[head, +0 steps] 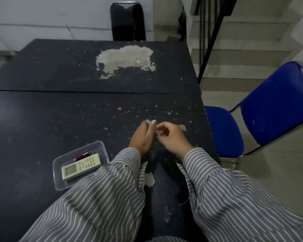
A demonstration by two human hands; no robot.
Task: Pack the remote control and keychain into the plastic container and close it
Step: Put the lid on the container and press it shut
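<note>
The clear plastic container (101, 147) sits open on the dark table, left of my arms. Inside it lies the white remote control (81, 166), screen end nearest me. The red keychain (83, 156) rests just beyond the remote, also inside the container. To the right, my left hand (141, 138) and my right hand (171, 137) are close together above the table. Both pinch a thin piece of clear plastic (157, 133), apparently the lid. Its outline is hard to make out. My left sleeve covers the container's near right corner.
The black table (59, 110) has a large chipped pale patch (124, 60) at the back. A blue chair (262, 110) stands just past the table's right edge, with stairs behind it. A black chair (128, 21) stands at the far side.
</note>
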